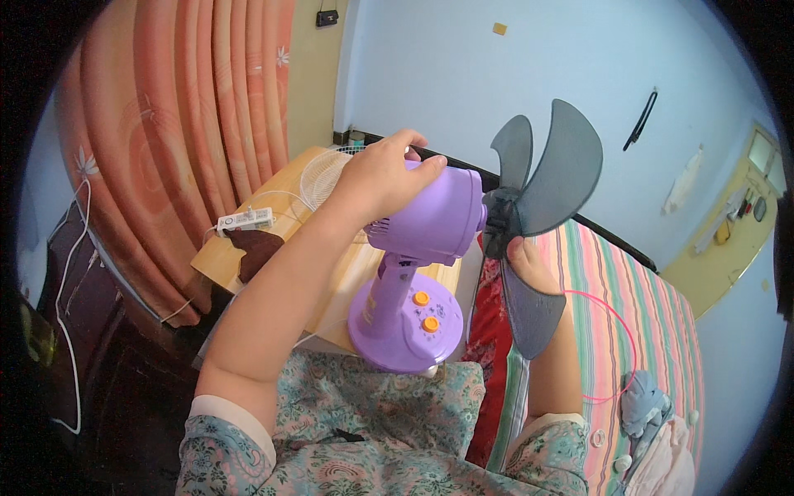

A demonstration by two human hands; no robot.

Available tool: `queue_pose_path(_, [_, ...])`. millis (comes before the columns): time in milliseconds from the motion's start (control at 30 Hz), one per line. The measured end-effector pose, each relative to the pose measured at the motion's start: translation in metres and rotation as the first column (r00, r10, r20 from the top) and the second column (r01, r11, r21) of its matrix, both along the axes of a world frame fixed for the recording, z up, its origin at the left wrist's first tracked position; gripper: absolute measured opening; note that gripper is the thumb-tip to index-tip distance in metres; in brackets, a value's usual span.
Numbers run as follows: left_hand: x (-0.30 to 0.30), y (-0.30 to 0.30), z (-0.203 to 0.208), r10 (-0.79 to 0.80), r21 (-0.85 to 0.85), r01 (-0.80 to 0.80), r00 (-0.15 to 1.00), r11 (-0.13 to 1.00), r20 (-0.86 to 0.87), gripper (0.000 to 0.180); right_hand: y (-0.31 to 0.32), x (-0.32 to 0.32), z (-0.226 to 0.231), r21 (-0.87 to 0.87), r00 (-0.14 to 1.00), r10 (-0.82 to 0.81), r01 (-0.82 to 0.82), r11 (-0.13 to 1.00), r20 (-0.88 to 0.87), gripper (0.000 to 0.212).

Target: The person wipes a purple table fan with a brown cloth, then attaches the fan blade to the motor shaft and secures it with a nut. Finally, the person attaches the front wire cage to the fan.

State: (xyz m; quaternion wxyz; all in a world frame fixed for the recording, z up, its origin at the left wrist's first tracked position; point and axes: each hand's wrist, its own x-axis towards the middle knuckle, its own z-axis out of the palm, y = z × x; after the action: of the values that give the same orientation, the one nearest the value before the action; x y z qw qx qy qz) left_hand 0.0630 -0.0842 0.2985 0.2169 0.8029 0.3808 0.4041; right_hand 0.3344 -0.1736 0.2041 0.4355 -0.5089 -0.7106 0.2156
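Observation:
A purple table fan stands upright in front of me, its round base (376, 351) carrying orange knobs (426, 312). My left hand (385, 178) is closed over the top and back of the purple motor housing (438, 219). Dark grey fan blades (562, 174) stick out at the housing's front, with no guard around them. The hub sits close against the housing. My right hand (533, 266) is closed on the blades beside the hub, its fingers partly hidden behind the lower blade.
The fan rests on a light wooden table (318, 285). Behind it lie a white wire fan guard (321, 178) and a white power strip (246, 219). A striped bed (612, 322) on the right holds a pink hoop (633, 335) and crumpled clothes (645, 405). Orange curtains (165, 124) hang at left.

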Motion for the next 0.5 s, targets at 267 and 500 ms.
queue_pose_path(267, [0.003,0.033,-0.026,-0.037,0.020,0.032,0.932,0.999,0.362,0.048,-0.012,0.000,0.012,0.097,0.837,0.303,-0.292,0.952,-0.455,0.064])
queue_pose_path(500, [-0.003,0.044,-0.021,-0.134,-0.230,0.233,0.917,0.945,0.376,0.029,-0.017,-0.032,0.006,0.457,0.968,-0.094,0.194,0.868,-0.233,0.051])
